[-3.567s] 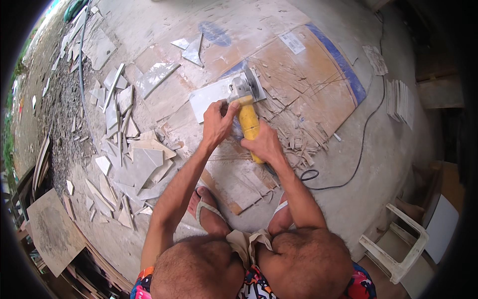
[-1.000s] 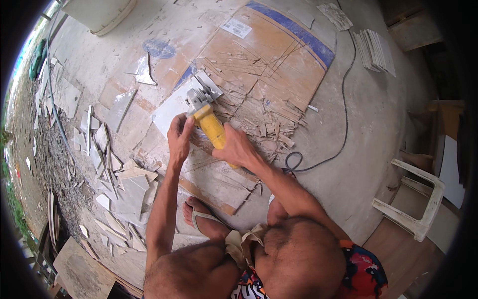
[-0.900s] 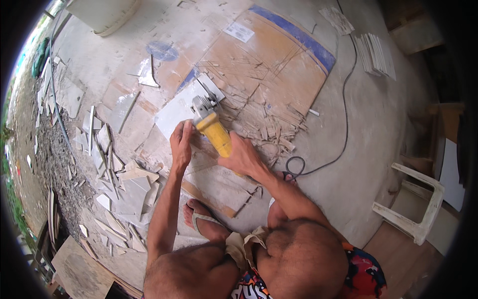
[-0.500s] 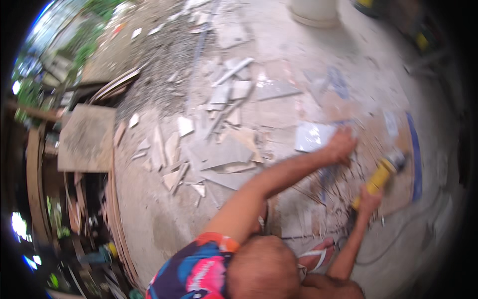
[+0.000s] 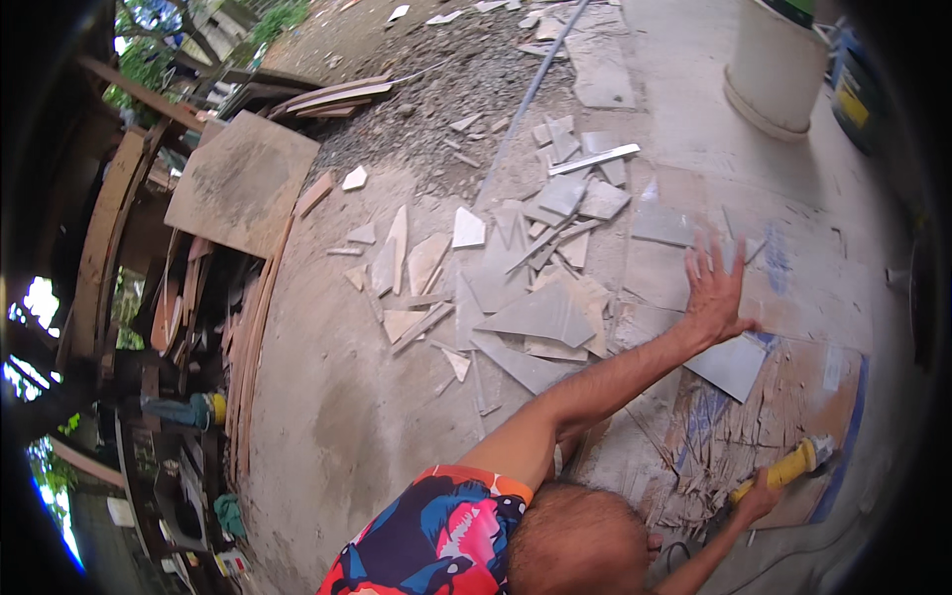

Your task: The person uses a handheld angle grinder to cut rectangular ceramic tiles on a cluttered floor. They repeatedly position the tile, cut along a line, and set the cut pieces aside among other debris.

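1. left hand (image 5: 714, 297): released, fingers spread, just to the far side of a pale tile (image 5: 729, 368).
2. right hand (image 5: 760, 500): grasping the yellow body of an angle grinder (image 5: 783, 466), near right, over cardboard (image 5: 805, 399).
3. pale tile: flat, farther and left of the grinder.
4. broken tile pieces (image 5: 540, 313): heaped on the floor (image 5: 307, 476), left.
5. white bucket (image 5: 778, 69): upright, far right.
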Tool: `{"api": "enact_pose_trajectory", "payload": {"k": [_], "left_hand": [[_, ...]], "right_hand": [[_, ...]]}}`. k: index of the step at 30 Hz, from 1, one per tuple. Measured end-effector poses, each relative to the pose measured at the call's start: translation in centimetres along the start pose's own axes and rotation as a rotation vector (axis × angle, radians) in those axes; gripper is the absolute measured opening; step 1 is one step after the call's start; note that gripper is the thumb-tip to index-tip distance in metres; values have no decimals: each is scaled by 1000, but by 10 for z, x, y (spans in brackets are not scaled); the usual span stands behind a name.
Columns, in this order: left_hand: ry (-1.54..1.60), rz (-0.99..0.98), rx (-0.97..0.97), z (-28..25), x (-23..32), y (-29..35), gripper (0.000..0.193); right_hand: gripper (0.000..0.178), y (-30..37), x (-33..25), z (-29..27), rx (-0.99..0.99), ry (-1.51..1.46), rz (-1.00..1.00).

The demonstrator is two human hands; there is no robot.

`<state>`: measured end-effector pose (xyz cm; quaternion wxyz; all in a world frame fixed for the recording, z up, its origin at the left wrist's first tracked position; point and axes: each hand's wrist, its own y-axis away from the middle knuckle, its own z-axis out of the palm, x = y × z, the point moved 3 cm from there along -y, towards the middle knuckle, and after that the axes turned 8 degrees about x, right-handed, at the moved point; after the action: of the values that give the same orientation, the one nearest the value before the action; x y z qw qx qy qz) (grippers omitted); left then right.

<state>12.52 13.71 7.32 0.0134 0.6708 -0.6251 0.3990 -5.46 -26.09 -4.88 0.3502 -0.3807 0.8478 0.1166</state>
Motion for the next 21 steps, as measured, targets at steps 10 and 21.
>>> {"api": "enact_pose_trajectory", "payload": {"k": [10,21], "left_hand": [[-66,451,-720,90,-19,74,103],[-114,797,-911,5,-2,27,119]], "right_hand": [[65,-5,22,15,-44,-270,175],[62,24,-45,-13,93,-33,110]]}}
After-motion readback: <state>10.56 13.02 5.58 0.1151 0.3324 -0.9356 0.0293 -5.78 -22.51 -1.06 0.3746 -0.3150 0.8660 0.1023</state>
